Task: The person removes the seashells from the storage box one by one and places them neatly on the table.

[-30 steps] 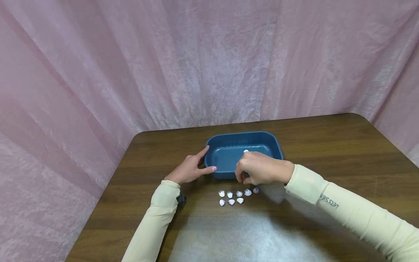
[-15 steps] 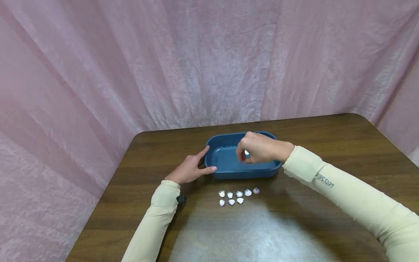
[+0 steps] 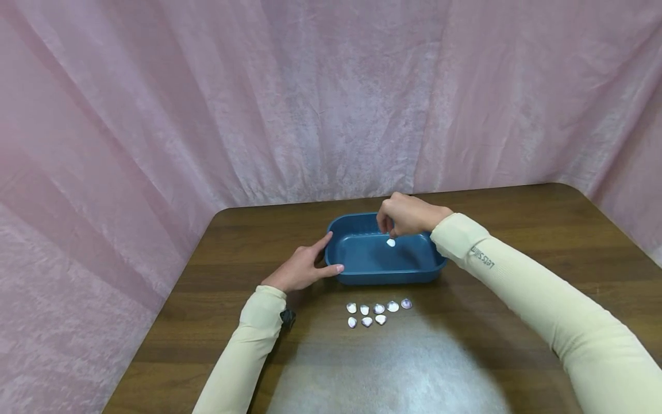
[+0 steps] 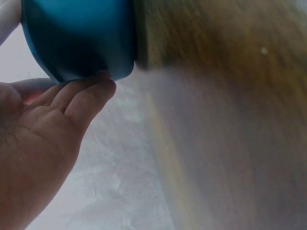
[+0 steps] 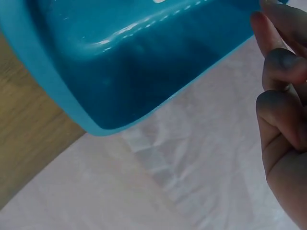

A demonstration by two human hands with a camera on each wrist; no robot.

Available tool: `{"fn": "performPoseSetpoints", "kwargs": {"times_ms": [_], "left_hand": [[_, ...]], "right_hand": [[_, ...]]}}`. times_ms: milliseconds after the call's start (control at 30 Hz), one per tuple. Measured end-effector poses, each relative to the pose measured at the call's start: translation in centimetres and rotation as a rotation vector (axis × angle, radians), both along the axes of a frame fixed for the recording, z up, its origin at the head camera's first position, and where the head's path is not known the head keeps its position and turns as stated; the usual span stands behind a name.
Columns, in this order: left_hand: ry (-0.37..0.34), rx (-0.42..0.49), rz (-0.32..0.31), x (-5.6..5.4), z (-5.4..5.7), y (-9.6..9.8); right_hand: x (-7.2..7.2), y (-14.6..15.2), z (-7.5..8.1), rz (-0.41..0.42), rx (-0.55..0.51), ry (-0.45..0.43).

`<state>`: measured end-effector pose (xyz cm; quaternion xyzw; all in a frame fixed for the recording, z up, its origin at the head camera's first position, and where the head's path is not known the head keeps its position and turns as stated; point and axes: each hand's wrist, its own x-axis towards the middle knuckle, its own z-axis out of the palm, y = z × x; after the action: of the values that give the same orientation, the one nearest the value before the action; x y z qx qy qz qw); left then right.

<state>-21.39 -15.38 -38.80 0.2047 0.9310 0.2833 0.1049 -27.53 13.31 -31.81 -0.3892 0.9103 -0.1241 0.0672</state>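
A blue plastic basin [image 3: 388, 278] stands on the table, and one white clam shell [image 3: 391, 243] lies inside it. My left hand [image 3: 301, 268] steadies the basin's left end, thumb at the near rim and fingers extended along the end. In the left wrist view, its fingers [image 4: 91, 98] touch the basin's outer wall [image 4: 108, 43]. Over the back right part of the basin is my right hand [image 3: 408, 215], its fingers loosely bent and thumb just above the shell. The right wrist view has those fingers [image 5: 280, 115] holding nothing visible, with the shell's edge at the top.
Several clam shells [image 3: 379, 309] lie in two rows on the wooden table [image 3: 496, 264] in front of the basin, the back row longer. A pink curtain [image 3: 331, 98] hangs behind the table. A small dark device [image 3: 287, 317] sits at the left wrist.
My right hand has moved from the back row's right end, in front of the basin, up and back over the basin, to the shell inside. The left hand keeps its place at the basin.
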Motion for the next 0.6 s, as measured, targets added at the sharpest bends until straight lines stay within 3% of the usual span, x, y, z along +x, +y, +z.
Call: {"fn": "performPoseSetpoints", "kwargs": {"times_ms": [333, 600], "left_hand": [[-0.029, -0.010, 0.017, 0.2, -0.1, -0.1], [-0.027, 0.001, 0.017, 0.1, -0.1, -0.1]], "right_hand": [[-2.0, -0.9, -1.7, -0.136, 0.118, -0.062], [-2.7, -1.9, -3.5, -0.149, 0.222, 0.007]]}}
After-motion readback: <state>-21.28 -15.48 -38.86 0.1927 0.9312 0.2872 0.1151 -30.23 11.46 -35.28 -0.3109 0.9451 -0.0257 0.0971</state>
